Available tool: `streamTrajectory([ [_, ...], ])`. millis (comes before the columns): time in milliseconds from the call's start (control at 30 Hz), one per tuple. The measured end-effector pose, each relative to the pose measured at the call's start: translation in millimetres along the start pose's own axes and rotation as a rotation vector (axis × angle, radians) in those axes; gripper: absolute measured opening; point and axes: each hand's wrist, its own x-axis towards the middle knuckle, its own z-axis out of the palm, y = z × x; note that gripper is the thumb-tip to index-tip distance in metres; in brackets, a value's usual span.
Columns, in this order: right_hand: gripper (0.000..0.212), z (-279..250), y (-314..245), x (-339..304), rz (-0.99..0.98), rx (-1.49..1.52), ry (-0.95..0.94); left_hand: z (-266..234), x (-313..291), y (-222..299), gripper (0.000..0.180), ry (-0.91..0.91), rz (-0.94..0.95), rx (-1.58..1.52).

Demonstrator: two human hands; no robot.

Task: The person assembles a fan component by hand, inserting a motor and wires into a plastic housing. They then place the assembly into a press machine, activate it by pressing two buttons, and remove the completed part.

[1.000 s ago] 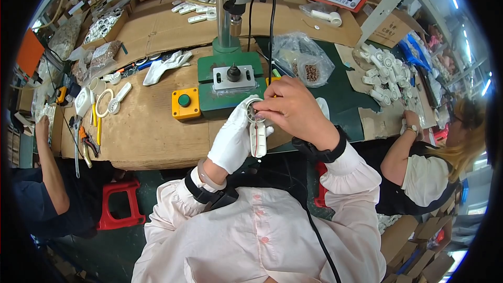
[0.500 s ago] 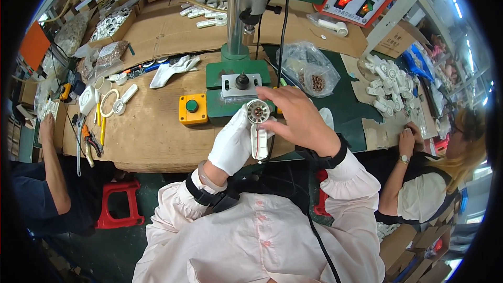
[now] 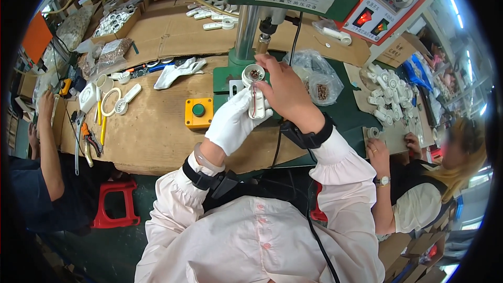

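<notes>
My left hand [image 3: 231, 121], in a white glove, is closed round a white plastic fan housing [image 3: 257, 107] with a round cup-shaped head and a short handle. Small copper-coloured parts show inside the cup, and a thin reddish wire lies along the handle. My bare right hand [image 3: 291, 94] grips the housing at the cup's right side, its thumb near the neck and its fingers by the far rim. The cup is over the base plate of a green press [image 3: 222, 78], below its metal ram [image 3: 263, 39]. My hands partly hide the plate.
Left of the press sits a yellow box with a green button [image 3: 198, 110]. A bag of copper-coloured parts [image 3: 321, 91] lies to the right, beyond it a pile of white housings [image 3: 387, 91]. A white glove [image 3: 179, 72] and pliers [image 3: 94, 144] lie left. Co-workers sit on both sides.
Both hands have carried the housing away from my body, up to the press plate under the ram. The view has shifted slightly. The right-hand co-worker's hand has moved to a white part.
</notes>
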Motion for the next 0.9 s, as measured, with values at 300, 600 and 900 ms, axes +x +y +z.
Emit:
streamTrajectory([
  [300,0.057,10.2,7.1,1.6,0.004,-0.038,-0.095,-8.5,2.4,-7.7,0.034,0.068,-0.041,-0.006],
  [600,0.051,-4.7,1.0,-9.0,0.026,-0.046,0.006,0.5,-11.6,-3.7,0.038,0.120,-0.061,0.045],
  [900,0.040,-13.4,40.2,-108.9,0.122,0.014,0.200,-15.7,-81.4,32.9,0.044,0.571,0.622,1.731],
])
